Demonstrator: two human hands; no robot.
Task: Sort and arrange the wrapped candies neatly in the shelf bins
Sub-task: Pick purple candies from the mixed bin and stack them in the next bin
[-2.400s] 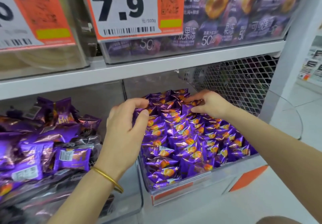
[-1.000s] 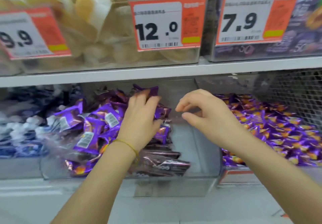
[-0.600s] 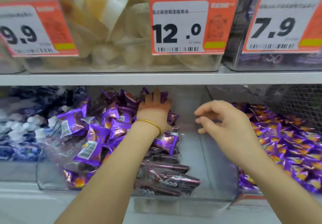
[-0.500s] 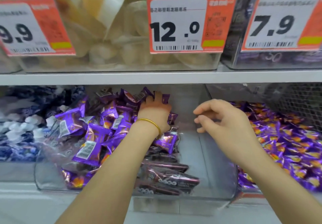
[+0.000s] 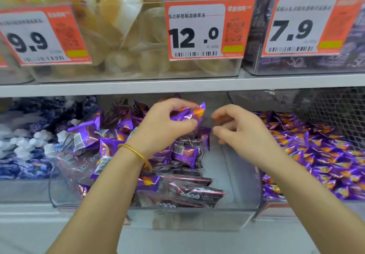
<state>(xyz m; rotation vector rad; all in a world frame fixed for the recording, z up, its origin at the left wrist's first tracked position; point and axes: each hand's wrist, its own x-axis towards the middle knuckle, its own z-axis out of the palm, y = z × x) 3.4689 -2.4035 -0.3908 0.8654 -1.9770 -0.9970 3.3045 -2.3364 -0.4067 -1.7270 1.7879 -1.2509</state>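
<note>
Left grip (image 5: 166,124): I am seeing it pinching one purple candy (image 5: 190,113), held up over the middle bin (image 5: 229,174). Right grip (image 5: 244,134): hanging just beside that candy, fingers loosely curled, holding nothing. Mixed wrappers (image 5: 185,191) are lying heaped in the bin's left side. Orange-purple pile (image 5: 320,155) is lying in the next bin right.

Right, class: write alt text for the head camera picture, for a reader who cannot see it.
A left hand grips a purple candy above a clear bin of mixed sweets; the right hand hovers beside it, empty.
</note>
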